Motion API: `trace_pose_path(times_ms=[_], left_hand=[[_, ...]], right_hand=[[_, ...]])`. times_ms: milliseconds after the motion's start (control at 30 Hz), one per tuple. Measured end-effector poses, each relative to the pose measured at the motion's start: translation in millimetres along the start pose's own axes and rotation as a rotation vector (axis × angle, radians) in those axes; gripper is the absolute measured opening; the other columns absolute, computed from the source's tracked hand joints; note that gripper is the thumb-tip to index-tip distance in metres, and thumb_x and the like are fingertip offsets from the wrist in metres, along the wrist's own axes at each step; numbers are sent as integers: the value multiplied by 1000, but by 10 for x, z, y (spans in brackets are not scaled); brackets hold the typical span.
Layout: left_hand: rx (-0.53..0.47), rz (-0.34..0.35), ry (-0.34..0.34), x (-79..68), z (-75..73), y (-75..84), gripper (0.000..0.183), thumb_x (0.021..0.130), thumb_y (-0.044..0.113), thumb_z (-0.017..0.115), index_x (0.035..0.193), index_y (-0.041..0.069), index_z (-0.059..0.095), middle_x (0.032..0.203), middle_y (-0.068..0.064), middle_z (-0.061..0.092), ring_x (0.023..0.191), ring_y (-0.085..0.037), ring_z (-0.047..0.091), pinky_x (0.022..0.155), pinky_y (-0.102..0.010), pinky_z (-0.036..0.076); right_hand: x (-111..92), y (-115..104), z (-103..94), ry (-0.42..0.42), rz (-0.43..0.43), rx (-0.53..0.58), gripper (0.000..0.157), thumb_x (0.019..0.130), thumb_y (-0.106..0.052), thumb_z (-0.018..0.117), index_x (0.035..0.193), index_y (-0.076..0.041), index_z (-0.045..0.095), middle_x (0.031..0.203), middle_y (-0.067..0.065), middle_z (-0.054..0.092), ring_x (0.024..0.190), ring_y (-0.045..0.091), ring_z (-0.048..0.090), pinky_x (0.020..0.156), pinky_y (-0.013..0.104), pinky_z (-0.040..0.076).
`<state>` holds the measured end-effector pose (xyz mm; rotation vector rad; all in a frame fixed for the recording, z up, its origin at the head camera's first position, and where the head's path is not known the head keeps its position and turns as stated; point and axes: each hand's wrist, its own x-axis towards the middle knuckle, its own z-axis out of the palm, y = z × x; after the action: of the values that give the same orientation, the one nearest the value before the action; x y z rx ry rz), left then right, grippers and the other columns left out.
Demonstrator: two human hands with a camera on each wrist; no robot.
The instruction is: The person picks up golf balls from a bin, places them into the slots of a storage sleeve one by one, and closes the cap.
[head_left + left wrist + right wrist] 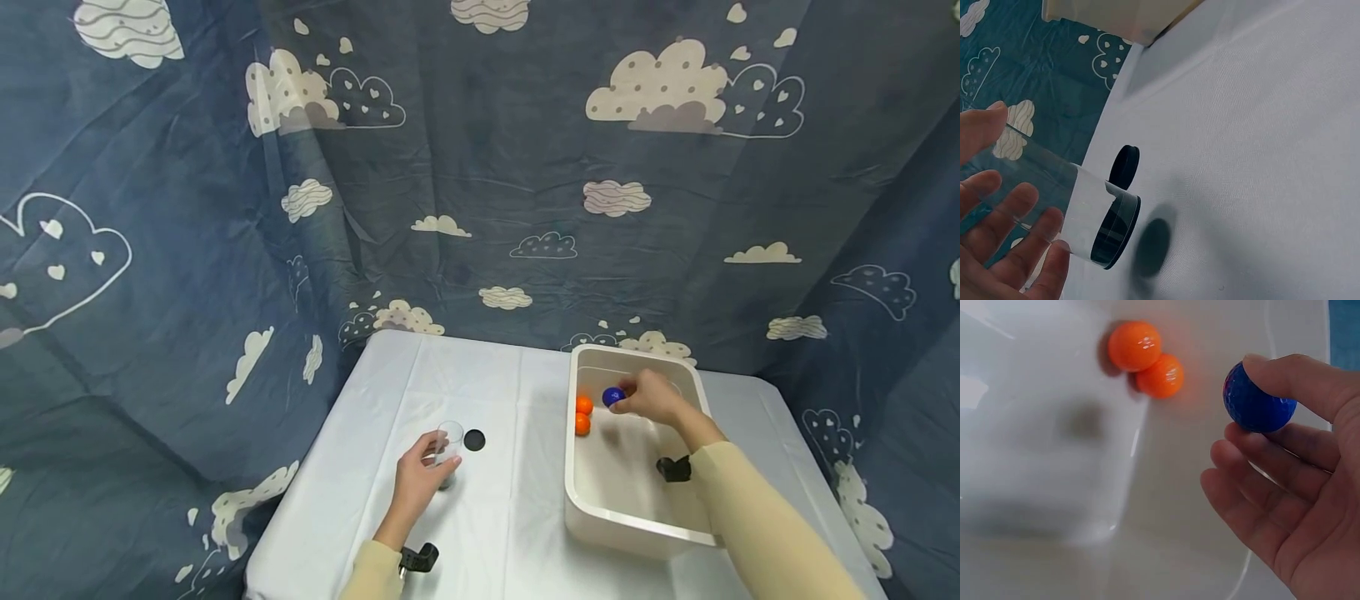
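Note:
My left hand (418,479) grips a clear plastic cylinder (1088,200) with a black base. In the left wrist view the thumb is on one side of it and the fingers on the other; the base is clear of the cloth, its shadow apart. A round black lid (474,440) lies on the table just right of that hand. Over the white bin (615,532), my right hand (656,400) pinches a dimpled blue golf ball (1260,403) between thumb and fingertips. Two orange balls (1135,346) sit together in the bin, against its left wall.
A white cloth covers the table (536,517), and the bin stands on its right part with raised walls around the right hand. Dark blue curtains (495,183) with cloud prints hang behind and at both sides. Each wrist carries a black strapped camera (422,558).

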<state>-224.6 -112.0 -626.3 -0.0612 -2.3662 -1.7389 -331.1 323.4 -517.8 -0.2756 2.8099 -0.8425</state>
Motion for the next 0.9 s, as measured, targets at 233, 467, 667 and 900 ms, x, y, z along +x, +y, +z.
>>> trace_pose_path(times_ms=[233, 467, 667, 900], left_hand=[[-21, 0, -4, -30, -3, 36, 42, 83, 21, 85, 121, 20, 68, 111, 1, 73, 107, -21, 66, 95, -49, 50], [-28, 6, -12, -38, 3, 77, 43, 84, 22, 85, 123, 19, 68, 112, -3, 73, 107, -21, 66, 95, -49, 50], [-26, 7, -16, -37, 2, 108, 45, 83, 24, 85, 124, 20, 68, 111, 1, 73, 107, -22, 66, 95, -49, 50], [-30, 12, -21, -35, 10, 142, 45, 83, 24, 85, 124, 19, 68, 110, 3, 72, 106, -23, 66, 95, -51, 50]], right_hand=[[-75, -65, -43, 22, -28, 49, 46, 80, -18, 85, 118, 4, 69, 98, 12, 71, 86, 24, 65, 77, 39, 57], [-182, -162, -94, 63, -76, 71, 48, 80, -17, 85, 121, 3, 68, 102, 16, 71, 89, 28, 67, 74, 38, 58], [-246, -254, -121, 88, -74, 107, 48, 82, -22, 84, 123, -2, 68, 107, 14, 70, 94, 29, 66, 76, 39, 58], [-294, -360, -120, 123, -126, 197, 48, 84, -22, 83, 127, -9, 66, 113, 15, 68, 95, 29, 65, 79, 39, 57]])
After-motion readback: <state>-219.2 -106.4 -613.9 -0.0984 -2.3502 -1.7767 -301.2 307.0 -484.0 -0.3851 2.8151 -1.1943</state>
